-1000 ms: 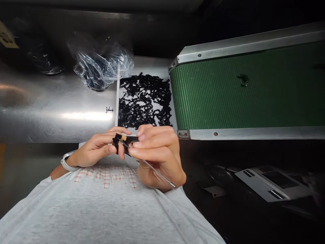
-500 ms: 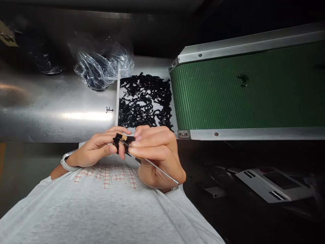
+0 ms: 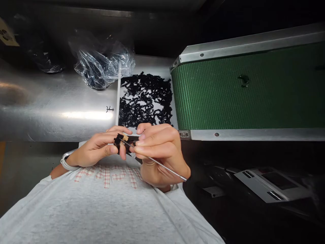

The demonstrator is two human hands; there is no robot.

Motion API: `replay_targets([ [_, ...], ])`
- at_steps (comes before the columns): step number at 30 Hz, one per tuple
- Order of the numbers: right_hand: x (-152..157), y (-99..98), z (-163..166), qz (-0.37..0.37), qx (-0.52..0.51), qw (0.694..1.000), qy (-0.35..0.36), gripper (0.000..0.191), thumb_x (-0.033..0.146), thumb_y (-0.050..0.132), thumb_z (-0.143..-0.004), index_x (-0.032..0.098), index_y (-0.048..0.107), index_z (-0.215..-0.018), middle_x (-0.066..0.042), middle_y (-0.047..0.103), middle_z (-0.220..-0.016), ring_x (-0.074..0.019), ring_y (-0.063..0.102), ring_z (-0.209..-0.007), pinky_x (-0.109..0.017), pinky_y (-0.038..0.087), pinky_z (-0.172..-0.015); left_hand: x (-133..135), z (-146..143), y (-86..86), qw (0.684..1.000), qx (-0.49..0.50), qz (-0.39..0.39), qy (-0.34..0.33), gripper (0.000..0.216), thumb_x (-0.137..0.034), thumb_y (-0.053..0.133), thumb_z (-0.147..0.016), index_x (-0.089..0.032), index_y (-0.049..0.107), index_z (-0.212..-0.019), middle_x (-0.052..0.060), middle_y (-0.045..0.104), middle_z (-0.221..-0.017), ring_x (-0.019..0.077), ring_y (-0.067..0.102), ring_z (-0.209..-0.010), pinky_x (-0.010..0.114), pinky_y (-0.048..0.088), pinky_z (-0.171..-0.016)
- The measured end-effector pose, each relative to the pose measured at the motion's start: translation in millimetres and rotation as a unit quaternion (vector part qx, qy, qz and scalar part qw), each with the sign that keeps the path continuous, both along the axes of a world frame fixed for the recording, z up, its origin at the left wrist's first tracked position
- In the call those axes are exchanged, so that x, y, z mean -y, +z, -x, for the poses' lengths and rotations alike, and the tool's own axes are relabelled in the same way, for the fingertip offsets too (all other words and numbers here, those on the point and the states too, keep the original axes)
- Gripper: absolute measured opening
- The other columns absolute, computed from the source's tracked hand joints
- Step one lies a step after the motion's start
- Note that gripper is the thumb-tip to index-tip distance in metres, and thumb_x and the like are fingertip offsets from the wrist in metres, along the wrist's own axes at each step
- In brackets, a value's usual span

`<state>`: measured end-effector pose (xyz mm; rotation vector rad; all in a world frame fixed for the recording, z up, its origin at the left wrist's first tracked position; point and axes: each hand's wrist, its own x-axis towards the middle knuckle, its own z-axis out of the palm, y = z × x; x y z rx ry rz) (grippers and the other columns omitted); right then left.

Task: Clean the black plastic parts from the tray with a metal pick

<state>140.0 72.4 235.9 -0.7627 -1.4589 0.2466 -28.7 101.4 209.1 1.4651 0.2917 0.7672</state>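
My left hand (image 3: 101, 147) pinches a small black plastic part (image 3: 118, 140) between thumb and fingers, just in front of my chest. My right hand (image 3: 162, 152) is closed round a thin metal rod (image 3: 162, 165) held like a pencil. The rod's tip touches the black part, and its other end sticks out to the lower right past my wrist. The two hands meet close together over the near edge of the steel bench. A white tray (image 3: 118, 95) heaped with several similar black parts (image 3: 146, 100) lies just beyond the hands.
A green conveyor belt (image 3: 248, 88) in a metal frame runs to the right, with one small dark part (image 3: 243, 80) on it. A clear plastic bag of black parts (image 3: 101, 66) sits on the steel bench (image 3: 50, 108) at the back. A grey device (image 3: 274, 184) lies low right.
The rod's free end has swung farther right and slightly up, and my right hand has shifted a little to the right. My left hand and the black part stay in place.
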Motion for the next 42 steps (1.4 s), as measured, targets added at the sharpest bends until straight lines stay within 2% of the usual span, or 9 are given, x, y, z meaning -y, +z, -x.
replay_targets([
  [5, 0, 2.7, 1, 0.002, 0.001, 1.0, 0.015, 0.023, 0.014, 0.055, -0.101, 0.016, 0.068, -0.082, -0.002, 0.067, -0.077, -0.0139, 0.062, -0.072, -0.033, 0.057, -0.062, -1, 0, 2.2, 1.0, -0.006, 0.007, -0.001, 0.027, -0.032, 0.051, -0.103, -0.02, 0.072, -0.091, 0.009, 0.074, -0.101, 0.0275, 0.053, -0.133, 0.046, 0.041, -0.116],
  [10, 1, -1.4, 0, 0.0, 0.002, 1.0, 0.002, 0.015, 0.017, 0.065, -0.096, 0.018, 0.067, -0.081, 0.0, 0.064, -0.076, -0.0137, 0.058, -0.07, -0.033, 0.055, -0.063, -1, -1, 0.7, 1.0, 0.009, 0.001, 0.001, 0.026, -0.031, 0.051, -0.103, -0.021, 0.072, -0.093, 0.009, 0.074, -0.098, 0.027, 0.055, -0.132, 0.046, 0.042, -0.114],
  [15, 1, -4.2, -3, 0.013, 0.016, 1.0, 0.013, 0.012, 0.022, 0.066, -0.095, 0.021, 0.065, -0.084, 0.001, 0.059, -0.075, -0.014, 0.053, -0.069, -0.037, 0.06, -0.069, -1, -1, -0.9, 1.0, 0.014, -0.007, 0.0, 0.024, -0.03, 0.051, -0.103, -0.021, 0.072, -0.095, 0.009, 0.075, -0.107, 0.0264, 0.055, -0.133, 0.046, 0.041, -0.115],
  [21, -1, -3.8, 1, -0.003, -0.029, 0.999, 0.022, 0.016, 0.017, 0.07, -0.092, 0.018, 0.063, -0.078, 0.002, 0.058, -0.074, -0.0127, 0.052, -0.068, -0.035, 0.058, -0.067, -2, 0, 0.1, 1.0, 0.007, -0.009, 0.0, 0.024, -0.031, 0.051, -0.103, -0.02, 0.071, -0.095, 0.009, 0.075, -0.105, 0.0272, 0.055, -0.133, 0.047, 0.042, -0.115],
  [25, -4, -0.4, 7, -0.008, -0.048, 0.999, 0.01, 0.022, 0.018, 0.065, -0.096, 0.016, 0.063, -0.074, 0.001, 0.06, -0.073, -0.0119, 0.054, -0.065, -0.032, 0.058, -0.061, -2, 0, 1.2, 1.0, 0.005, 0.0, 0.002, 0.027, -0.031, 0.051, -0.102, -0.02, 0.073, -0.092, 0.01, 0.076, -0.107, 0.0279, 0.054, -0.134, 0.047, 0.04, -0.116],
  [30, -2, 1.0, 8, 0.01, -0.029, 0.999, 0.012, 0.023, 0.016, 0.059, -0.099, 0.016, 0.065, -0.076, -0.001, 0.061, -0.075, -0.0127, 0.057, -0.067, -0.032, 0.059, -0.062, -1, 0, 0.6, 1.0, 0.005, 0.012, 0.012, 0.027, -0.032, 0.052, -0.102, -0.021, 0.074, -0.092, 0.01, 0.075, -0.106, 0.0287, 0.054, -0.135, 0.048, 0.039, -0.117],
  [35, -3, -3.7, -1, 0.0, -0.01, 0.999, 0.034, 0.014, 0.015, 0.065, -0.095, 0.018, 0.065, -0.081, 0.001, 0.061, -0.075, -0.0134, 0.055, -0.07, -0.034, 0.058, -0.068, -1, 0, 0.2, 1.0, 0.015, 0.004, 0.006, 0.025, -0.03, 0.052, -0.102, -0.02, 0.074, -0.094, 0.01, 0.075, -0.106, 0.0287, 0.056, -0.133, 0.048, 0.04, -0.116],
  [39, -3, -4.5, -3, -0.003, -0.008, 1.0, 0.014, 0.016, 0.02, 0.072, -0.091, 0.021, 0.063, -0.078, 0.003, 0.057, -0.07, -0.0138, 0.053, -0.068, -0.034, 0.059, -0.068, -1, 0, -0.7, 1.0, 0.022, -0.003, -0.003, 0.023, -0.029, 0.052, -0.102, -0.021, 0.072, -0.097, 0.009, 0.074, -0.107, 0.0266, 0.054, -0.134, 0.044, 0.041, -0.116],
  [42, -4, -2.7, 0, -0.002, -0.002, 1.0, -0.006, 0.018, 0.023, 0.068, -0.094, 0.023, 0.062, -0.077, 0.003, 0.055, -0.068, -0.0143, 0.053, -0.065, -0.035, 0.058, -0.063, -1, 0, -0.4, 1.0, 0.019, -0.003, -0.004, 0.024, -0.029, 0.051, -0.103, -0.021, 0.072, -0.096, 0.009, 0.074, -0.109, 0.026, 0.053, -0.136, 0.042, 0.039, -0.116],
])
